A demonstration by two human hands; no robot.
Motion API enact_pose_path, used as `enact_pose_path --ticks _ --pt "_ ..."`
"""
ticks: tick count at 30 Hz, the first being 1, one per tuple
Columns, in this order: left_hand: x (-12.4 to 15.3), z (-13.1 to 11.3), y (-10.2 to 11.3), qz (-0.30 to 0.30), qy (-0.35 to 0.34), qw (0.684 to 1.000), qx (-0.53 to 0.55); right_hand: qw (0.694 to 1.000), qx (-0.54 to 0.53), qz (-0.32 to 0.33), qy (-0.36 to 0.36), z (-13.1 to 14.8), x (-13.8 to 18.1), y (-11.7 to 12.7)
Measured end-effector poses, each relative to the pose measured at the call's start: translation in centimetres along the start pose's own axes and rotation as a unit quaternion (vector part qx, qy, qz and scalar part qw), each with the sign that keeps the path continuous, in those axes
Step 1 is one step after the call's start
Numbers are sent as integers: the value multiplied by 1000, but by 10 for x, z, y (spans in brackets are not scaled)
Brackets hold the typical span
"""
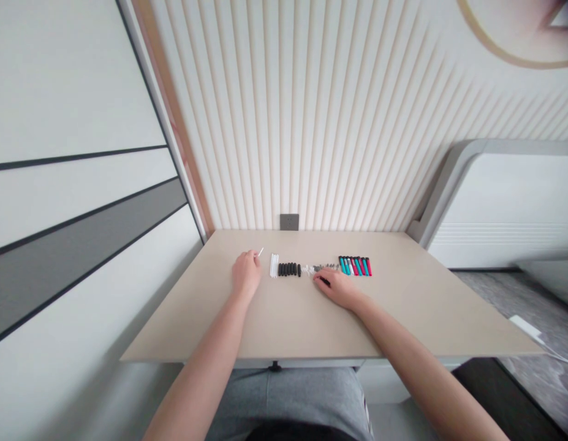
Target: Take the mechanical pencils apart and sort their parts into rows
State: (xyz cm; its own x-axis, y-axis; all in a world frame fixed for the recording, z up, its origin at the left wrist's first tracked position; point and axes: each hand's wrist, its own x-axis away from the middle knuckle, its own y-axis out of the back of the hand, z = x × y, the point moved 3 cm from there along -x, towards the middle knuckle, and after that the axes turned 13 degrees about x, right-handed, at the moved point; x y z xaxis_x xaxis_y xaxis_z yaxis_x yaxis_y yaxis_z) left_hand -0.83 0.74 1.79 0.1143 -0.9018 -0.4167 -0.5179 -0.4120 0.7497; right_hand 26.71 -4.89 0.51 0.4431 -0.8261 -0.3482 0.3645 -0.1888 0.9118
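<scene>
My left hand (246, 274) rests on the beige table (412, 318) and pinches a thin white stick (260, 252) between its fingertips. Just right of it lie a few white sticks (274, 265) and a row of several short black caps (289, 269). My right hand (336, 286) lies on the table with fingers curled over a small black piece (325, 282), close to a cluster of small grey parts (324, 267). Further right sits a row of teal, red and white pen barrels (355, 266).
A grey wall socket (289, 222) sits at the table's back edge on the ribbed wall. A white cabinet (508, 208) stands to the right. A white power strip (525, 326) with a cable lies on the floor at right.
</scene>
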Motion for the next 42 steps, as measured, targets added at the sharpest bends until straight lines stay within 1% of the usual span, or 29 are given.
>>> enact_pose_path --ticks 3,8,17,24,31,34,36,38,40,42 --pt "1 5 -6 29 20 999 -18 1000 1 2 -2 0 0 0" --pt "5 1 -16 85 36 996 -8 1000 -2 4 -1 -1 0 -1" --pt "5 -3 -22 130 -10 989 65 1000 1 5 14 2 1 2" --pt "5 -3 -23 123 -51 988 84 1000 -12 -3 18 3 1 4" --pt "2 0 -28 117 -67 988 79 1000 -20 -1 16 1 1 3" --pt "1 -1 -28 100 -78 989 80 999 -39 -5 11 -2 1 1" --pt "2 -6 -25 82 -97 987 96 998 -55 -8 14 -2 1 0" --pt "5 -14 -22 76 -131 981 124 998 -65 -10 20 -2 1 1" --pt "10 -24 -22 94 -172 970 147 997 -69 -9 26 0 1 1" --pt "17 -37 -24 131 -219 954 155 997 -70 -9 32 1 0 1"
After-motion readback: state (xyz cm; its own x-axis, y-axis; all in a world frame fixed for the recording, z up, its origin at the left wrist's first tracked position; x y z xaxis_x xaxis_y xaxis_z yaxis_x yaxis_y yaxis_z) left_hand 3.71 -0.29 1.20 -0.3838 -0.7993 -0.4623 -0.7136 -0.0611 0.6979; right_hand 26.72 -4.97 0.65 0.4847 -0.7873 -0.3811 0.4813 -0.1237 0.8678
